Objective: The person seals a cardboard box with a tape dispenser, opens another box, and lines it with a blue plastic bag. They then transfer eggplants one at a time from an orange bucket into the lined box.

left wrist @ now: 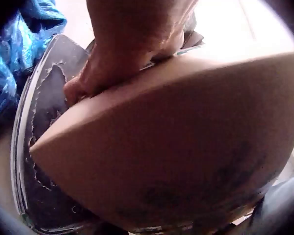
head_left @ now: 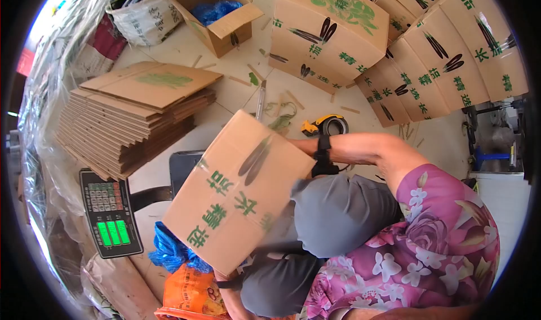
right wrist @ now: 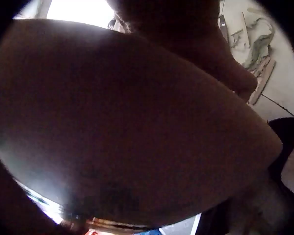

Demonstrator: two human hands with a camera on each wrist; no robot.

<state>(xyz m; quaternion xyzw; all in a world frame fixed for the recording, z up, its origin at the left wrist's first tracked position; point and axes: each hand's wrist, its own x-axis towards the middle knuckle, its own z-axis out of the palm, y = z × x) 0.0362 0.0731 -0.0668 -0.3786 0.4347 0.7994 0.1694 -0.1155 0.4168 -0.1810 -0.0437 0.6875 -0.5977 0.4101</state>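
Note:
A closed cardboard box (head_left: 236,190) with green characters and a dark eggplant print is held tilted in front of the person's lap. My left hand (head_left: 223,276) grips its lower edge, mostly hidden in the head view; in the left wrist view the left hand (left wrist: 132,54) lies along the box side (left wrist: 161,127), fingertips near a corner. The right hand (head_left: 304,145) holds the opposite side, its fingers behind the box; in the right wrist view the right hand (right wrist: 201,54) bends over the edge of the box (right wrist: 122,117). Beneath is the black scale platform (head_left: 185,168), worn on top (left wrist: 46,200).
The scale display (head_left: 112,232) glows green at left, below flattened cartons (head_left: 129,117). Printed boxes (head_left: 327,32) stand at the back right. A yellow tape dispenser (head_left: 324,124) lies near the right forearm. Blue plastic (head_left: 169,249) and an orange bag (head_left: 191,292) are at lower left.

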